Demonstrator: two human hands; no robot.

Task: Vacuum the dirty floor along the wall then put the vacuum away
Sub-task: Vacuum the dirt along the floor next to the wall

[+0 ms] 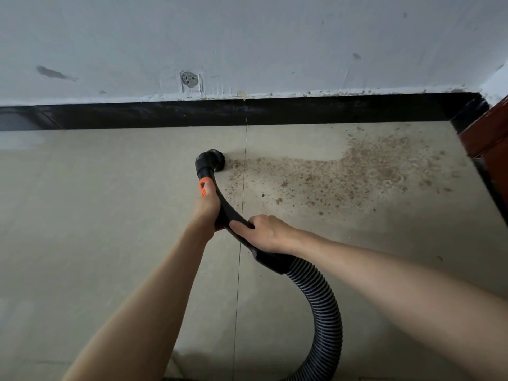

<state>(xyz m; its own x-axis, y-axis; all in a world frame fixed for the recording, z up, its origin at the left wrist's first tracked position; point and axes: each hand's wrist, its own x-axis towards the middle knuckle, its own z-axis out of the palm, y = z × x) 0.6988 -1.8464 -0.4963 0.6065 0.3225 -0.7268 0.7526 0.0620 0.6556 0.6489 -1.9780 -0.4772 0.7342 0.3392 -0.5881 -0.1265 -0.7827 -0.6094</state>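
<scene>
bare indoor room, likely a home under renovation or between tenants. pale tiled floor (pixel 110 215) with thin grout lines, glossy black skirting (pixel 165 114), scuffed grey-white plaster wall (pixel 275 37) with a patched round hole (pixel 189 79). sawdust-like debris (pixel 371 166) scattered near the corner. reddish-brown wooden door frame (pixel 489 133) at right.

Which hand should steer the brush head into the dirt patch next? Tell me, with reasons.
Left. The left hand grips the wand nearest the brush head, by the orange collar, so it probably aims best. The right hand holds further back, near the hose. The debris lies rightward.
</scene>
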